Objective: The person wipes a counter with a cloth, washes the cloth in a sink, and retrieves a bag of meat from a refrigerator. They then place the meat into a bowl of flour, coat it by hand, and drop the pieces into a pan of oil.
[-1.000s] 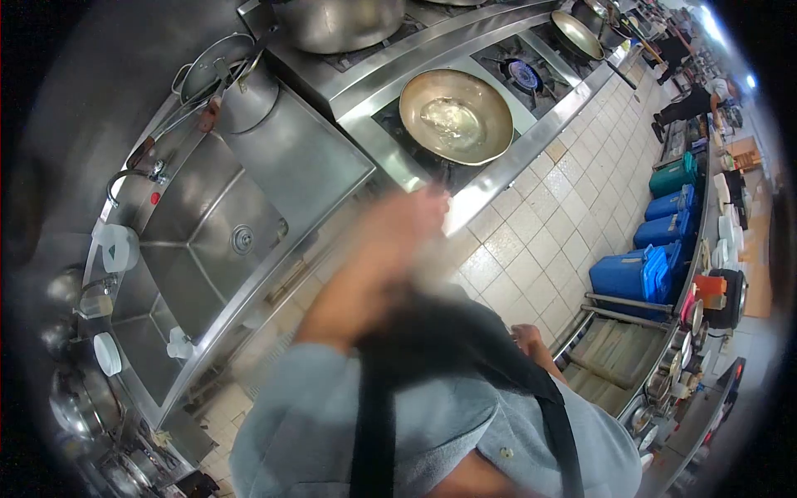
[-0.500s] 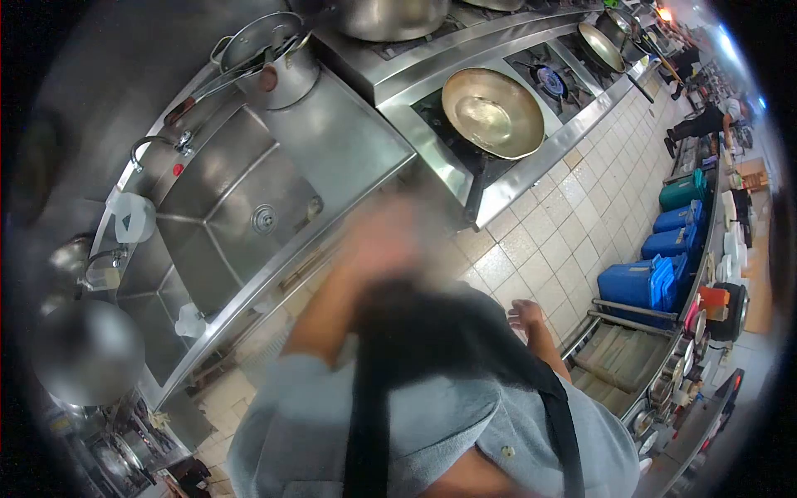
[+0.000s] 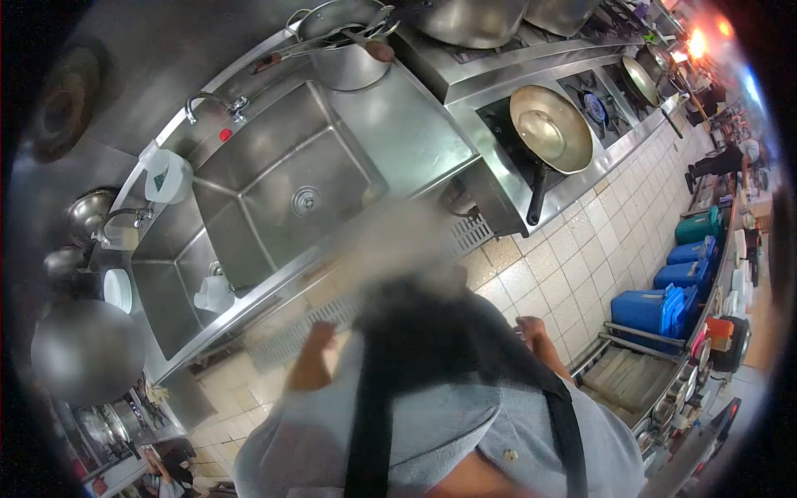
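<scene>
My left hand (image 3: 320, 342) hangs low beside the front of the steel sink counter, over the tiled floor. Its fingers are slightly bent and somewhat blurred, with nothing seen in them. On the other side of my body, my right hand (image 3: 531, 330) is down at waist height, fingers loosely curled and apart, holding nothing that I can see. Neither hand touches anything in view. Ahead of me is a sink basin (image 3: 274, 212) with a drain, and to its right a wok-like pan (image 3: 551, 137) rests on the stove, handle toward the floor.
A pot (image 3: 353, 68) with utensils across it stands on the steel counter. White jugs (image 3: 170, 177) and a faucet (image 3: 212, 101) are around the sinks. Blue bins (image 3: 643, 311) and a rack (image 3: 627, 373) line the right side. Flames (image 3: 697, 43) and a person (image 3: 722, 162) show far off.
My left arm has dropped from in front of my chest to my left side. The sink and stove have shifted right in view as my head turned. My right hand stays low.
</scene>
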`<state>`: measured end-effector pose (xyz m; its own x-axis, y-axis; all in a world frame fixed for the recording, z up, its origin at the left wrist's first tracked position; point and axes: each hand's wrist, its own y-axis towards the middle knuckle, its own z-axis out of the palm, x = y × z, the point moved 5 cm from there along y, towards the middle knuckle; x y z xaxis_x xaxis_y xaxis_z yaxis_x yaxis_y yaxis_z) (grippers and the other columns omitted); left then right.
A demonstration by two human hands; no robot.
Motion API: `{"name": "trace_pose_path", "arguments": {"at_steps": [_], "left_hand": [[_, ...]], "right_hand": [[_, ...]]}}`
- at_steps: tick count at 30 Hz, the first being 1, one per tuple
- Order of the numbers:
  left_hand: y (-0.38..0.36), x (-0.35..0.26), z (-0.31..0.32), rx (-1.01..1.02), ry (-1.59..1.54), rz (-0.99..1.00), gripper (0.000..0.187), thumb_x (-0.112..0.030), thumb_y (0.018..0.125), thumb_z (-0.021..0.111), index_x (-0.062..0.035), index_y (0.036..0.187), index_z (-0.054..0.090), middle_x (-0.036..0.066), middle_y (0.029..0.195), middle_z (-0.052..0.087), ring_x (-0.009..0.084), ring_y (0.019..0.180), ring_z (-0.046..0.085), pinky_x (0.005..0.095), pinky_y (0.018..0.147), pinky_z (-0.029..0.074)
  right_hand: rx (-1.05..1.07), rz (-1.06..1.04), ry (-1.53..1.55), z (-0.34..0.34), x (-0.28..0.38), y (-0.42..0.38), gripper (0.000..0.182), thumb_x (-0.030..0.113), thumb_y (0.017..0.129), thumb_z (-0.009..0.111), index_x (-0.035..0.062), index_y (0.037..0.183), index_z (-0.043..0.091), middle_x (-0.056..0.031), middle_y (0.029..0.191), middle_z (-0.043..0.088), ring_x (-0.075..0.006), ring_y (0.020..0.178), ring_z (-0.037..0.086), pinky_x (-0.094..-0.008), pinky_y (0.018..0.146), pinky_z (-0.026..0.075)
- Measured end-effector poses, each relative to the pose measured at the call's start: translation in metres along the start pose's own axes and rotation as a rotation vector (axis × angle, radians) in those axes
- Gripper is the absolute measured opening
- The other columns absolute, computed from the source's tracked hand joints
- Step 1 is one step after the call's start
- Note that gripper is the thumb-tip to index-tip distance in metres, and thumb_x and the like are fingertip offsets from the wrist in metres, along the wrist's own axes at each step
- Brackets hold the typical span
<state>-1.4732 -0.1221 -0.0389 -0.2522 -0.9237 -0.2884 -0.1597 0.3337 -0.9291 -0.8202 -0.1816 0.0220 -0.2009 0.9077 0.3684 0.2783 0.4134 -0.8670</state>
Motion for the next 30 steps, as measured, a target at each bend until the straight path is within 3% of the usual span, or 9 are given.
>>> {"name": "trace_pose_path", "arguments": {"at_steps": [2, 5, 12, 14, 16, 19, 24, 27, 30], "left_hand": [[0.057, -0.005, 0.008, 0.090, 0.501, 0.578, 0.023, -0.027, 0.088, 0.056, -0.0039, 0.090, 0.057, 0.006, 0.073, 0.058, 0.0184, 0.044, 0.053, 0.0322, 0.037, 0.041], [0.082, -0.042, 0.012, 0.154, 0.268, 0.735, 0.025, -0.026, 0.088, 0.057, -0.0044, 0.100, 0.056, 0.007, 0.078, 0.059, 0.0170, 0.045, 0.054, 0.0279, 0.038, 0.042], [0.120, -0.082, -0.004, 0.070, 0.423, 0.821, 0.031, -0.025, 0.088, 0.057, -0.0055, 0.112, 0.053, 0.009, 0.088, 0.060, 0.0165, 0.056, 0.060, 0.0300, 0.044, 0.048], [0.138, -0.079, -0.004, 0.072, 1.108, 0.651, 0.032, -0.024, 0.087, 0.059, -0.0073, 0.113, 0.053, 0.009, 0.089, 0.060, 0.0224, 0.063, 0.062, 0.0365, 0.054, 0.051], [0.057, -0.108, -0.007, -0.097, 1.510, 1.409, 0.031, -0.030, 0.088, 0.054, -0.0078, 0.109, 0.055, 0.011, 0.090, 0.060, 0.0292, 0.074, 0.060, 0.0395, 0.068, 0.051], [0.069, -0.123, 0.007, 0.024, 1.593, 0.754, 0.036, -0.037, 0.088, 0.051, -0.0080, 0.108, 0.057, 0.014, 0.096, 0.060, 0.0326, 0.087, 0.058, 0.0389, 0.078, 0.048], [0.067, -0.148, 0.058, 0.112, 1.510, 0.859, 0.031, -0.033, 0.086, 0.052, -0.0086, 0.103, 0.059, 0.012, 0.088, 0.060, 0.0303, 0.080, 0.058, 0.0391, 0.072, 0.048], [0.062, -0.168, 0.119, 0.160, 1.494, 0.947, 0.027, -0.031, 0.085, 0.053, -0.0090, 0.100, 0.060, 0.011, 0.082, 0.059, 0.0289, 0.076, 0.058, 0.0392, 0.068, 0.048], [0.058, -0.177, 0.178, 0.202, 1.475, 1.036, 0.024, -0.028, 0.084, 0.053, -0.0094, 0.097, 0.061, 0.011, 0.077, 0.059, 0.0275, 0.071, 0.058, 0.0393, 0.064, 0.048]], "right_hand": [[-0.069, 0.151, 0.227, 0.012, 0.030, -0.020, 0.031, 0.024, 0.086, 0.058, 0.0070, 0.112, 0.058, -0.0101, 0.084, 0.063, -0.0228, 0.061, 0.061, -0.0374, 0.053, 0.049], [-0.061, 0.079, 0.237, 0.029, 0.053, -0.025, 0.031, 0.024, 0.085, 0.059, 0.0057, 0.110, 0.059, -0.0100, 0.084, 0.064, -0.0220, 0.061, 0.062, -0.0362, 0.052, 0.050], [-0.116, -0.047, 0.313, 0.050, 0.059, -0.051, 0.026, 0.019, 0.085, 0.061, 0.0030, 0.106, 0.061, -0.0108, 0.079, 0.064, -0.0198, 0.057, 0.061, -0.0310, 0.047, 0.048], [-0.106, -0.013, 0.330, 0.051, 0.039, -0.059, 0.024, 0.018, 0.084, 0.061, 0.0028, 0.103, 0.063, -0.0101, 0.077, 0.063, -0.0194, 0.055, 0.061, -0.0309, 0.045, 0.047], [-0.180, 0.028, 0.354, 0.045, 0.016, -0.071, 0.018, 0.017, 0.084, 0.059, 0.0028, 0.094, 0.063, -0.0095, 0.076, 0.063, -0.0190, 0.055, 0.062, -0.0311, 0.044, 0.047], [-0.150, 0.146, 0.271, 0.045, -0.026, -0.087, 0.012, 0.013, 0.083, 0.058, 0.0036, 0.076, 0.058, -0.0099, 0.070, 0.059, -0.0186, 0.054, 0.061, -0.0318, 0.043, 0.047], [-0.044, 0.321, 0.404, 0.061, -0.127, -0.060, 0.010, 0.011, 0.084, 0.057, 0.0028, 0.079, 0.059, -0.0104, 0.071, 0.060, -0.0195, 0.059, 0.064, -0.0350, 0.045, 0.050], [-0.033, -0.215, -0.244, 0.033, -0.135, -0.062, 0.015, 0.014, 0.083, 0.059, -0.0005, 0.080, 0.061, -0.0127, 0.072, 0.061, -0.0222, 0.059, 0.064, -0.0380, 0.046, 0.052], [-0.203, 0.016, 0.250, 0.004, -0.160, -0.071, 0.017, 0.017, 0.083, 0.059, -0.0004, 0.081, 0.062, -0.0123, 0.071, 0.062, -0.0217, 0.057, 0.064, -0.0370, 0.047, 0.051]]}}
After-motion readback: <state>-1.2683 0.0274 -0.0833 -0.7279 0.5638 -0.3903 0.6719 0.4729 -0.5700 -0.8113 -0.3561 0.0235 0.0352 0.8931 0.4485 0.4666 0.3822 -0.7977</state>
